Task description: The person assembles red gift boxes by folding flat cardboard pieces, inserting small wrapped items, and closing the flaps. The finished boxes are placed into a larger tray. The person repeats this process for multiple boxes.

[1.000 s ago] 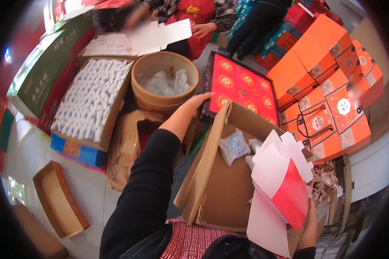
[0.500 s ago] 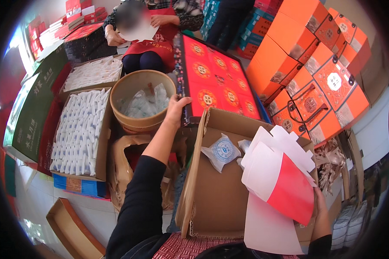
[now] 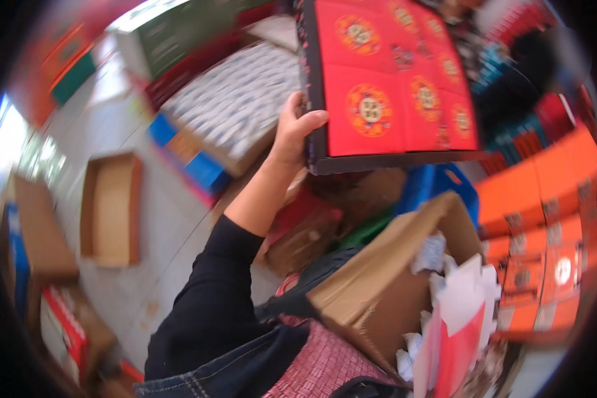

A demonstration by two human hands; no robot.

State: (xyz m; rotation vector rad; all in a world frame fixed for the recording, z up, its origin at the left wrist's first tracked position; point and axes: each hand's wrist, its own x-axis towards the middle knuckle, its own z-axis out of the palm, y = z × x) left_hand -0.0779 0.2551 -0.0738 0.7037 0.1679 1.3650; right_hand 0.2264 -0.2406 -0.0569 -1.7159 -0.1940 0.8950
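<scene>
A: Hands?

B: Left hand (image 3: 292,132) closed on the left edge of a black tray (image 3: 395,163), close to its near left corner, thumb over the rim. Right hand out of view; its grip cannot be told.

A: Tray: where, how full?

B: Held up beyond the cardboard carton (image 3: 395,305). Red packs (image 3: 370,109) reach its near and left edges, no gap noted. Filling looks done over the visible part; far edge cut off, so that end unconfirmed. No lid on it.

A: Carton?

B: Less advanced, in my judgement. Open at the top. One white wrapped piece (image 3: 430,253) near its far edge; paler bits by the near right side too blurred to count.

A: And the card?

B: Red-and-white card (image 3: 467,318) along the carton's right edge, apparently not folded into a box. Whether it lies inside or above: cannot tell. Folding and closing look undone.
</scene>
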